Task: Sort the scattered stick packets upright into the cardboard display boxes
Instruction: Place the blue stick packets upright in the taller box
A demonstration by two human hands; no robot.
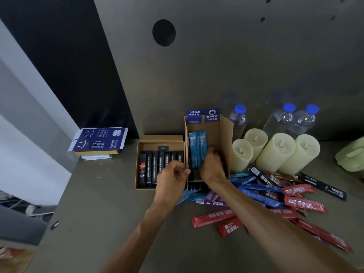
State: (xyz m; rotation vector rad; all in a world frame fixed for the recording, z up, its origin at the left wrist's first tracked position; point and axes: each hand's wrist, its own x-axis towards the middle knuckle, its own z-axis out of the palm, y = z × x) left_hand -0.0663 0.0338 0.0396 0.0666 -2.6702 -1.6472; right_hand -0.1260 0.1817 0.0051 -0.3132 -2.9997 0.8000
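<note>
My left forearm (141,233) and right forearm (266,219) are bare and reach forward, the right one slanting in from the right. My left hand (173,175) lies back-up, fingers curled, thumb and fingertips pinching the left wall of the tall box (224,134). My right hand (211,168) is just beside it, back towards me, fingers curled round the blue packets (197,149)
</note>
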